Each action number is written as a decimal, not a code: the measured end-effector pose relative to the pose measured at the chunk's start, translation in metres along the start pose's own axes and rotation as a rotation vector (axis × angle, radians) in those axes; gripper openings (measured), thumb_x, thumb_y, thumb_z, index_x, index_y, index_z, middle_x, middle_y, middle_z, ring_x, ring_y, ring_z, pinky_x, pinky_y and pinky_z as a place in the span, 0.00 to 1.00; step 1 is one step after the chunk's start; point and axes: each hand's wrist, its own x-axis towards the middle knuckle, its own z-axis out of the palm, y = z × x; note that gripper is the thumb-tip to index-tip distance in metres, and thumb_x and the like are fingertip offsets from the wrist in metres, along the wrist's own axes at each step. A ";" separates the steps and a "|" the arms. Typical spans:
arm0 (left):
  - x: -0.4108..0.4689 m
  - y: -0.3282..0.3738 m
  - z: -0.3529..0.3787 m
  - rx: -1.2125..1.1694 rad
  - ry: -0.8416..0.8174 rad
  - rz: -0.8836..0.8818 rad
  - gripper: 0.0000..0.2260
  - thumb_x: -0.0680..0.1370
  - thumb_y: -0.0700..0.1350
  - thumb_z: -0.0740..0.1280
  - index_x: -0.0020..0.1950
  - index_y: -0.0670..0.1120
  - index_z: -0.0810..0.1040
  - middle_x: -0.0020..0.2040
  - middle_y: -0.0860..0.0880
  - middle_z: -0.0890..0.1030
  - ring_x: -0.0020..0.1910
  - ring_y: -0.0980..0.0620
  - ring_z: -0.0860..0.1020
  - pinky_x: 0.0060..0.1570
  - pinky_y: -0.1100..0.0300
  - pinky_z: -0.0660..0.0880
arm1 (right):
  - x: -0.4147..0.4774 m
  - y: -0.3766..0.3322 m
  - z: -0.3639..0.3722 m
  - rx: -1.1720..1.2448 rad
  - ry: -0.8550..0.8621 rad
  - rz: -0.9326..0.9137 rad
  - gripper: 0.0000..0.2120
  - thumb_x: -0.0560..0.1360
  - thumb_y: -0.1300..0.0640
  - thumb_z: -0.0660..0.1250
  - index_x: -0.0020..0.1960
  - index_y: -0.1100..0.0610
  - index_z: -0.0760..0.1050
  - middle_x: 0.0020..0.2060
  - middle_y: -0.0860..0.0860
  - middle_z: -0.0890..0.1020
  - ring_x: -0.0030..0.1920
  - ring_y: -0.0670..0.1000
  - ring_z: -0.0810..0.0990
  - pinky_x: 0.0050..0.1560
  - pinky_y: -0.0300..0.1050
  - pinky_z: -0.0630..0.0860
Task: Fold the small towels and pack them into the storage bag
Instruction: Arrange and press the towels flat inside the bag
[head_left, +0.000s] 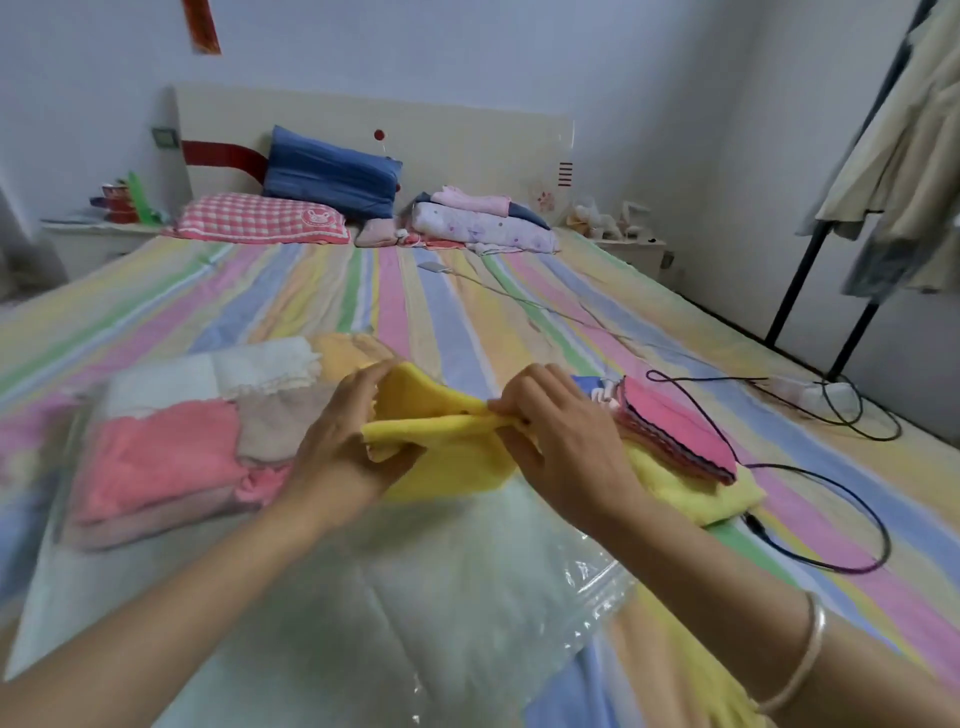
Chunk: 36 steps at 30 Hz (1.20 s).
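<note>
At frame centre, the left hand (337, 441) grips the left edge of a yellow towel (447, 447) and the right hand (561, 431) pinches its right edge, both above the clear storage bag (415, 597). Folded towels (171, 447) lie inside the bag at centre left. A towel stack (675, 431) lies at centre right on the striped bed sheet (415, 291).

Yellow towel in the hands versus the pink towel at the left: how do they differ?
Colour: the yellow towel is bright yellow, the pink towel coral pink. State: the yellow towel is mid-fold, pinched by the left hand and right hand; the pink towel lies folded and untouched. Place: the pink towel sits under the clear plastic of the storage bag, the yellow towel outside it. Both are small soft cloths.
</note>
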 end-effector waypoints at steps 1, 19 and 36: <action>-0.015 -0.009 -0.009 0.041 -0.057 0.014 0.34 0.66 0.56 0.73 0.69 0.59 0.64 0.65 0.55 0.73 0.61 0.55 0.75 0.56 0.60 0.73 | -0.015 -0.014 0.008 0.039 -0.085 -0.041 0.05 0.71 0.58 0.68 0.45 0.57 0.73 0.42 0.51 0.75 0.44 0.52 0.73 0.35 0.44 0.70; -0.133 -0.037 -0.029 -0.286 -0.489 -0.120 0.11 0.66 0.40 0.71 0.47 0.48 0.78 0.54 0.58 0.83 0.59 0.59 0.79 0.60 0.59 0.73 | -0.116 -0.056 0.029 0.306 -0.689 0.164 0.35 0.65 0.38 0.68 0.70 0.44 0.66 0.72 0.39 0.64 0.73 0.38 0.58 0.67 0.37 0.66; -0.120 -0.045 -0.002 0.239 -0.044 -0.559 0.15 0.73 0.61 0.68 0.47 0.50 0.72 0.43 0.52 0.78 0.46 0.48 0.78 0.42 0.55 0.72 | -0.077 -0.064 0.078 0.209 -0.575 0.854 0.19 0.75 0.43 0.66 0.60 0.54 0.70 0.43 0.49 0.76 0.50 0.55 0.77 0.43 0.44 0.67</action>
